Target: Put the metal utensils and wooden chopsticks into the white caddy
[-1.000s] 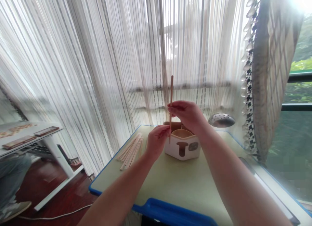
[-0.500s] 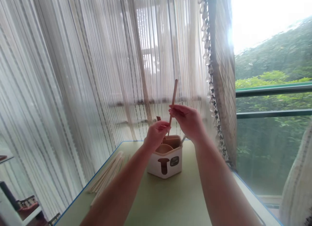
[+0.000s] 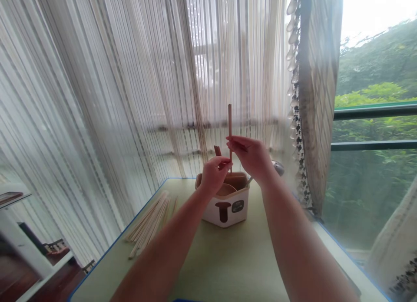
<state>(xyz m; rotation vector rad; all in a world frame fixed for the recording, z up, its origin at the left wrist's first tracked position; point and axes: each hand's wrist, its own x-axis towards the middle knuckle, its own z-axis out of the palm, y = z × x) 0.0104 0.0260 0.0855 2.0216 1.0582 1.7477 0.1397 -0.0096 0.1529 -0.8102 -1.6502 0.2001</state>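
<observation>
A pair of pale wooden chopsticks, or a single one, (image 3: 230, 119) stands nearly upright above a white utensil holder (image 3: 224, 213) with a brown inside. My right hand (image 3: 249, 152) pinches it at mid-length. Lower down, the fingertips of my left hand (image 3: 215, 174) close on it just above the holder's rim. Its lower end points down into the holder. Behind my left hand a darker brown handle (image 3: 217, 150) sticks up out of the holder. A metal utensil (image 3: 278, 167) leans out on the right, partly hidden by my right wrist.
The holder stands on a pale green table (image 3: 228, 263) with a blue edge. To its left lies a bundle of light wooden chopsticks (image 3: 151, 224). Sheer striped curtains (image 3: 130, 76) hang behind the table. At right are a window railing (image 3: 374, 113) and greenery; a white shelf frame (image 3: 22, 245) stands at lower left.
The wooden stick has gone from a slight tilt to almost vertical, both hands still on it. The view has shifted a little, showing more of the metal utensil and the chopstick bundle.
</observation>
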